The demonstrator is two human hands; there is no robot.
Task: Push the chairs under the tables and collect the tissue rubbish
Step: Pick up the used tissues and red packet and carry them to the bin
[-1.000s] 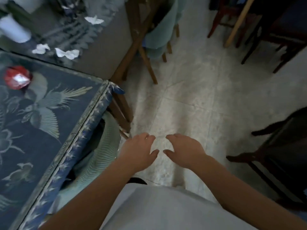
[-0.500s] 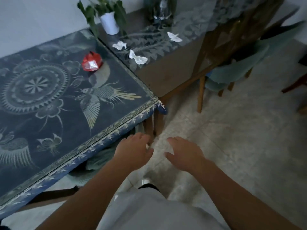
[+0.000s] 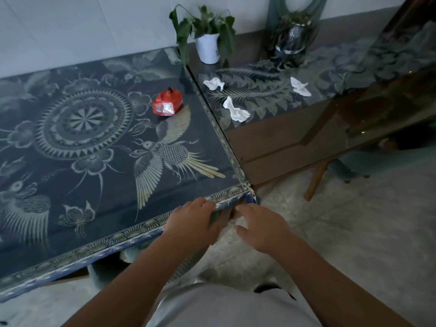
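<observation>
Hands hover empty at the near corner of a table draped in a dark blue cloth printed with pale birds and a round medallion (image 3: 99,147): the left hand (image 3: 192,224) sits over the patterned border with fingers loosely curled and holding nothing, while the right hand (image 3: 262,228) hangs just beside it above the pale tiled floor (image 3: 354,232), fingers spread and equally empty. Three crumpled white tissues lie on the adjoining glass-topped table with a grey leaf-patterned runner (image 3: 271,128), one near the seam between the tables (image 3: 214,83), one closer to the runner's front edge (image 3: 234,110) and one further right (image 3: 300,86). A crumpled red and silver foil wrapper (image 3: 167,103) rests on the blue cloth, well apart from both hands. A white pot holding a drooping green plant (image 3: 208,47) and a glass vase of greenery (image 3: 291,41) stand against the wall. A pale green chair (image 3: 368,159) sits tucked beneath the glass table, and another pale green seat (image 3: 106,267) shows under the blue cloth's edge.
</observation>
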